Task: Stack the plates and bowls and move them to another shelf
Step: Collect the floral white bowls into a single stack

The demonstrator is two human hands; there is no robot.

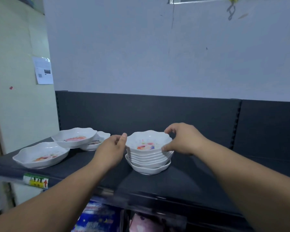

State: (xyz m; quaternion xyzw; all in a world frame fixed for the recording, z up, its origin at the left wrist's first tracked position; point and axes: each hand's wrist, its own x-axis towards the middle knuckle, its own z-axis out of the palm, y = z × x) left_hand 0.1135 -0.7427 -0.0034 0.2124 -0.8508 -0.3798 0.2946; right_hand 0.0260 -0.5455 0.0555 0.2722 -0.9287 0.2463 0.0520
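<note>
We have the stack of bowls (148, 158) standing on the dark shelf (182, 178), a wider plate (149, 170) underneath it, and both hands at its sides. The right hand (184, 139) curls round the right side, fingers over the far rim and thumb pressed against the upper bowls. The left hand (113, 148) sits just beside the left side with its thumb at the top rim; we cannot tell whether it actually grips. To lift well, we judge both hands should reach lower and take the bottom plate. A hold on the upper bowls alone would likely raise only part of the stack. Equal pressure from both sides and a level lift should keep the scalloped rims from sliding. As for room, the back panel (157, 111) rises close behind, so the way out is up and toward us, over the shelf's front edge (141, 193). To the left lie three loose dishes — the nearest (40, 155) close to the front edge, a second (74, 138) overlapping a third (99, 142) — just behind the left hand. The shelf to the right is bare, so we would swing that way.
</note>
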